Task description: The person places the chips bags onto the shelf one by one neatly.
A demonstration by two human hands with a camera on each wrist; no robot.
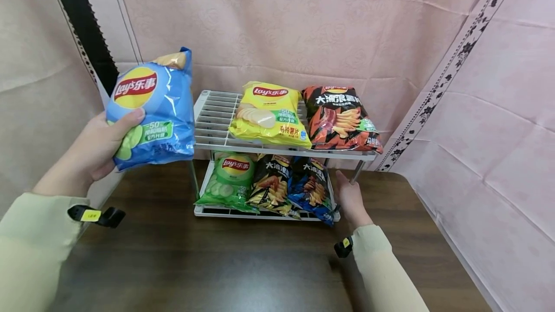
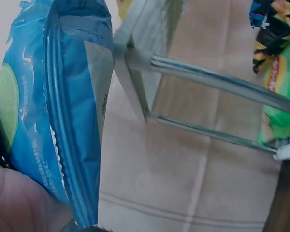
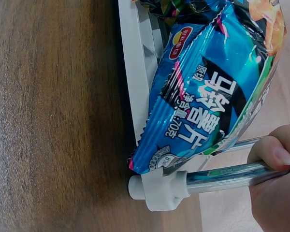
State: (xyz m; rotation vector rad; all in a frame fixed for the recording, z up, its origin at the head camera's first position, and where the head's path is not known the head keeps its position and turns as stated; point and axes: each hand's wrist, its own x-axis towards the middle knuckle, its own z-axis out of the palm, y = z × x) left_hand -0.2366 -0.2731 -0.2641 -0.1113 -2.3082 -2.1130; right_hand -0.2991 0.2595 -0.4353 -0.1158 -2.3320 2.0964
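My left hand holds a blue bag of Lay's potato chips upright in the air, left of a white two-tier wire rack. The thumb lies across the bag's front; the other fingers are hidden behind it. In the left wrist view the bag shows its side seam close to the rack's posts. Low at the rack's right end, my right hand grips a metal post. Beside that hand, a black-and-blue chip bag sits on the lower tier.
On the upper tier lie a yellow chip bag and a red-and-black one; wire shows at its left. A green bag and a black-and-gold bag share the lower tier. The rack stands on a brown wooden table against pink cloth.
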